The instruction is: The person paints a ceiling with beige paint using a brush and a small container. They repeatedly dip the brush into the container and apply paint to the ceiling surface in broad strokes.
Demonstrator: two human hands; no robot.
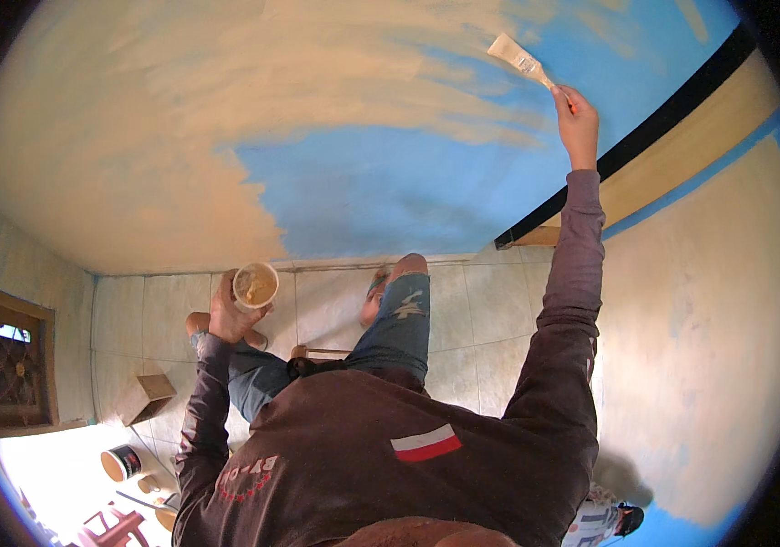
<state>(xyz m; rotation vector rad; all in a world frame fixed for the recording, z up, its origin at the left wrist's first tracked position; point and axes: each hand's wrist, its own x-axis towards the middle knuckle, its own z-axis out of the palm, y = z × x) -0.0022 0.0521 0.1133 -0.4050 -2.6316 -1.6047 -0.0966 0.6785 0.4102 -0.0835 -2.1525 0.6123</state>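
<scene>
My right hand is stretched out to the upper right, closed round the handle of a flat paintbrush. The brush's pale bristles point up and left, against or close to the wall; contact cannot be made out. That wall is partly blue, with streaky beige paint over its upper and left areas. Low on the left, my left hand grips a small round tub from its side. Beige paint shows inside the tub.
A black band runs along the wall's right edge. On the tiled floor at left stand a box-like block and a paint bucket. A reddish plastic chair is at lower left. Another person shows at lower right.
</scene>
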